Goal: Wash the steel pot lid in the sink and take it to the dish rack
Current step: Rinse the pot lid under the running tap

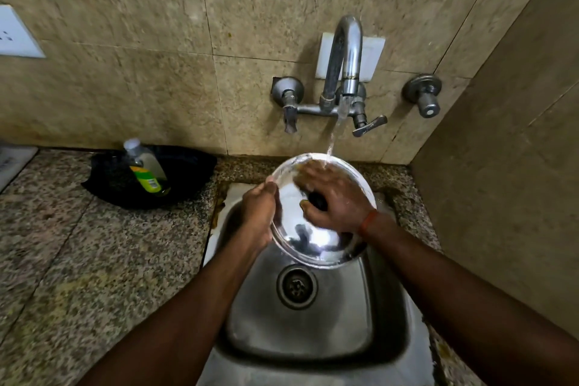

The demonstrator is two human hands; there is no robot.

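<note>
While water from the wall faucet (343, 66) strikes its 12 o'clock edge, the steel pot lid (300, 238) is held above the sink (344, 323). Its 9 o'clock rim is gripped by the curled left hand (260, 213). The right hand (335, 197) is pressed flat on top, fingers spread, beside the black knob (318, 201).

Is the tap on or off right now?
On. A stream of water falls from the curved chrome wall tap onto the far edge of the round steel pot lid, held above the steel sink.
</note>
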